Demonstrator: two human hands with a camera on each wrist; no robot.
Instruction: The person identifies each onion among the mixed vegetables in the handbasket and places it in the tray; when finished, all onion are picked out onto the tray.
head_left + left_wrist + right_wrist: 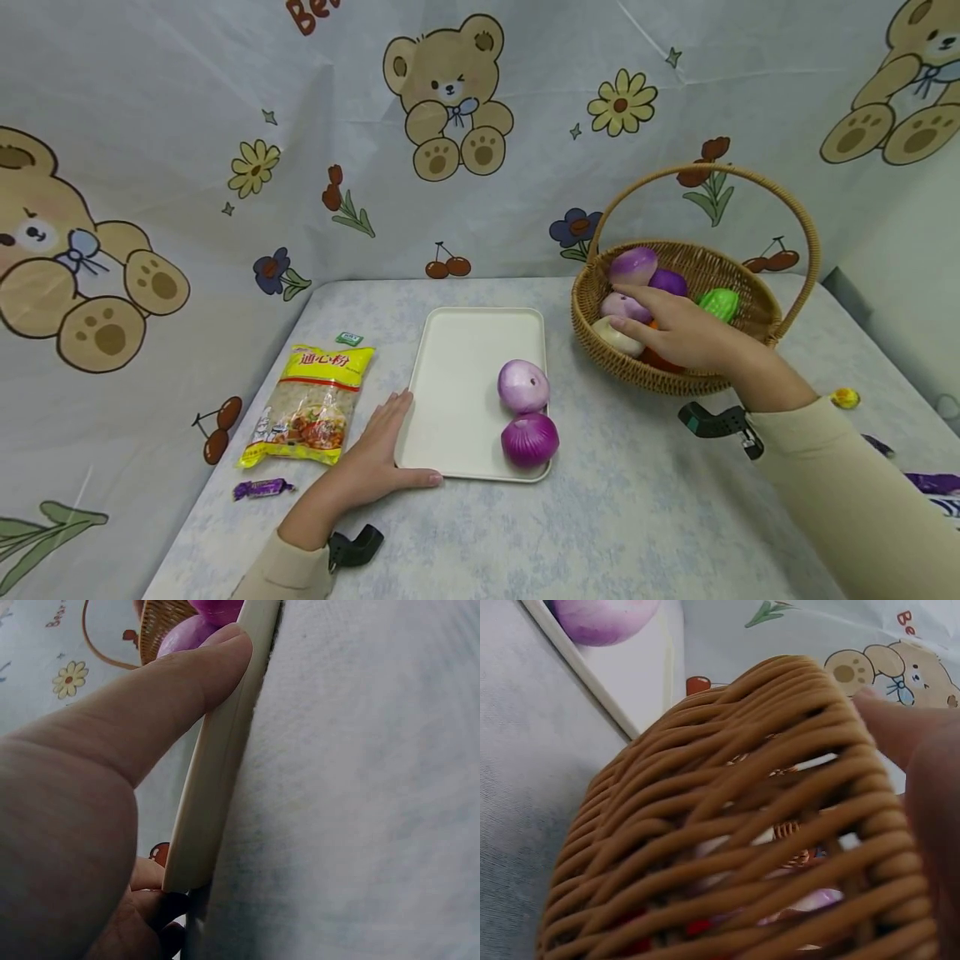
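My left hand [367, 462] rests at the near left corner of a white rectangular tray [457, 392], fingers along its left side and thumb along its front edge. In the left wrist view the straight thumb touches the tray's rim [210, 780]. A pale purple onion [522, 386] and a darker purple onion [530, 440] lie on the tray's right side. My right hand [690, 333] reaches into a wicker basket [667, 382], fingers extended over a pale purple onion [625, 307] and a white onion [617, 336]. The basket wall hides its fingertips in the right wrist view.
The basket also holds more purple onions [633, 267], a green vegetable [720, 304] and something orange, under its tall handle [810, 242]. Left of the tray lie a yellow pasta bag [311, 404], a purple-wrapped candy [262, 489] and a small green packet [349, 338]. Candy [845, 397] lies at right.
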